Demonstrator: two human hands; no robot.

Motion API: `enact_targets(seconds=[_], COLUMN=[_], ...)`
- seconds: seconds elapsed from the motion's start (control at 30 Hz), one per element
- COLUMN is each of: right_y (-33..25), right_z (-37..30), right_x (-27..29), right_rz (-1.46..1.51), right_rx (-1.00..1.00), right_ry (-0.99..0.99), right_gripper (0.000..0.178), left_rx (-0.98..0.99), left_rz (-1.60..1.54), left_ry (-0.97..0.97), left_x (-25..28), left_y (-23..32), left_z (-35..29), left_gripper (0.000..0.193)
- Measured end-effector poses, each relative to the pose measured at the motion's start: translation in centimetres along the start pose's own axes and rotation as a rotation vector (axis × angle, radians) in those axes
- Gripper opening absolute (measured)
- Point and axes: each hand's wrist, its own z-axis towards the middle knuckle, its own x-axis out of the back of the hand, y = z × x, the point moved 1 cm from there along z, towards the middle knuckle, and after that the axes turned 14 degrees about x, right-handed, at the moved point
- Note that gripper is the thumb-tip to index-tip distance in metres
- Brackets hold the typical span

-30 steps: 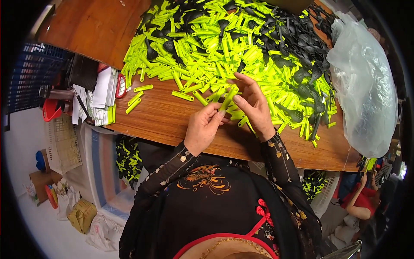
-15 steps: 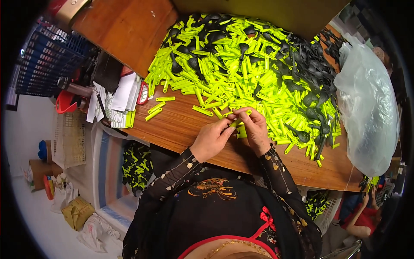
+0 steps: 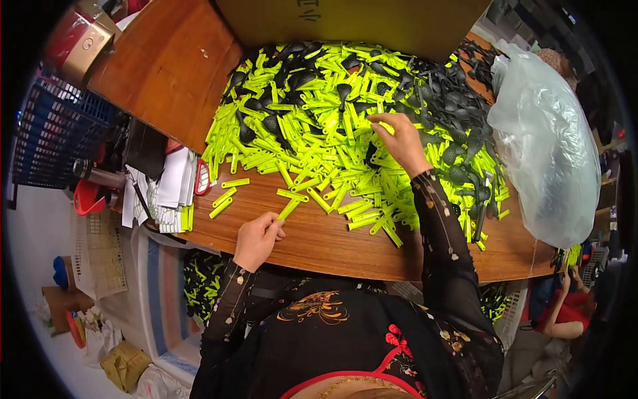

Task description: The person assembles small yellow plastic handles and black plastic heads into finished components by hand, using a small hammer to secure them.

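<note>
The slim, glossy neon yellow-green plastic handles [image 3: 363, 223] all share one flat shade, while the long plastic spoons [image 3: 458, 174] are black, their bowls dotted with holes. The wooden table [image 3: 312, 246] is brown with darker grain. Sheer black fabric sleeves [image 3: 438, 206] carry cream and gold leaf motifs; the black cloth top [image 3: 279, 359] bears an orange swirling flourish (its edging, bright red).

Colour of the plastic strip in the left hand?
Neon yellow-green; the plastic strip shows best in head view.
</note>
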Motion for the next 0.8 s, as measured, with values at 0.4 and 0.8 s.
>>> enact_targets(seconds=[0.4,0.8], right_y=[4.0,1.3], right_z=[6.5,4.2], right_x=[-7.3,-2.7], right_rz=[-0.363,-0.435], right_rx=[0.252,0.444], right_ry=[-0.206,-0.092], right_gripper=[0.030,0.017], left_rx=[0.025,-0.268], left_rz=[-0.166,0.442], left_ry=[-0.069,0.578], left_x=[0.0,3.2], left_y=[0.3,1.0], left_z=[0.2,0.8], left_gripper=[0.017,0.022])
